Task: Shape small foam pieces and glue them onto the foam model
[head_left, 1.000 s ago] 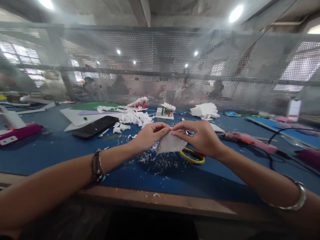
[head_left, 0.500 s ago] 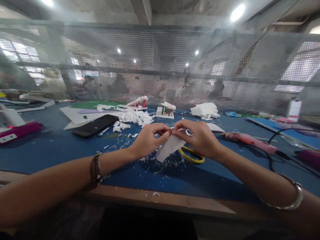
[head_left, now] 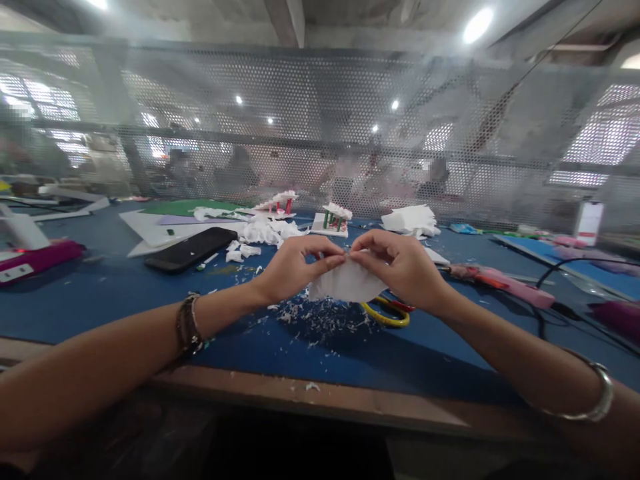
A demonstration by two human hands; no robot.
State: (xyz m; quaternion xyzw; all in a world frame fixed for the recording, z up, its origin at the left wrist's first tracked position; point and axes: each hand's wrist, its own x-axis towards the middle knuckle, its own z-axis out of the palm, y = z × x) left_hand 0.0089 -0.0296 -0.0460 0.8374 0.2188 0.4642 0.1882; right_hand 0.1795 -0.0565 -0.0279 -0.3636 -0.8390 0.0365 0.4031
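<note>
A thin white piece of paper (head_left: 346, 283) hangs below my fingertips over the blue table. My left hand (head_left: 300, 263) pinches its upper edge between thumb and forefinger. Close beside it, my right hand (head_left: 400, 263) pinches the same edge, the fingertips of both hands almost touching. Under the right hand lie scissors with yellow handle loops (head_left: 385, 313), their blades hidden. Tiny white paper scraps (head_left: 320, 327) are strewn on the table beneath the paper.
A black phone (head_left: 193, 251) lies left, near crumpled white paper (head_left: 270, 231). Behind stand two small models, one with green posts (head_left: 335, 220), one with red posts (head_left: 280, 203). A pink corded tool (head_left: 500, 281) lies right; a purple power strip (head_left: 45, 259) sits far left.
The paper has swung from a slanted, narrow view to a wider one spread below both hands. Both hands have stayed close together, still pinching it.
</note>
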